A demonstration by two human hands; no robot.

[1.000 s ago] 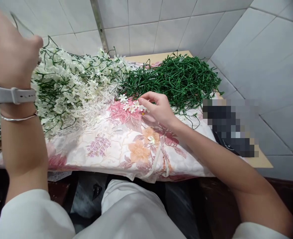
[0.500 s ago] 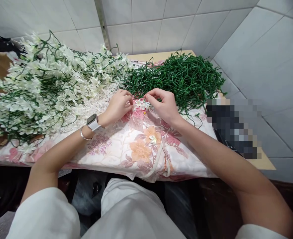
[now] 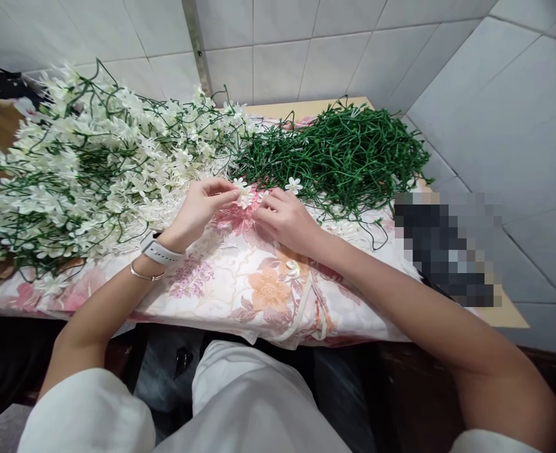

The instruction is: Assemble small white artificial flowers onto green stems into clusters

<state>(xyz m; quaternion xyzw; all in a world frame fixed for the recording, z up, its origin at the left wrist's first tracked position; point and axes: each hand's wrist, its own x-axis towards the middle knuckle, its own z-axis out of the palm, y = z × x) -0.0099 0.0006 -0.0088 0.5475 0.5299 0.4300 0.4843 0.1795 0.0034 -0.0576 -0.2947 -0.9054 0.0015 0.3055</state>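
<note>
Small white artificial flowers (image 3: 244, 195) show between my two hands, over a pink print on the cloth. My left hand (image 3: 205, 200) pinches at the left side of these flowers, thumb and forefinger together. Close on the right, my right hand (image 3: 284, 216) has its fingers curled together beside the blossoms; what its fingertips grip is partly hidden. Another white flower (image 3: 293, 185) stands just above my right knuckles. Behind my hands lies a heap of bare green plastic stems (image 3: 348, 151). A large pile of white flowers on green stems (image 3: 131, 145) spreads to the left.
A floral cloth (image 3: 202, 308) covers the table, and one loose white blossom (image 3: 293, 269) lies on it near the front. A dark, pixelated object (image 3: 448, 251) sits at the right end. Tiled wall (image 3: 282, 69) stands behind the table.
My left hand has turned and drawn slightly left; my right hand has moved slightly down and left, its fingers curling. The white flowers between them are now raised and more visible.
</note>
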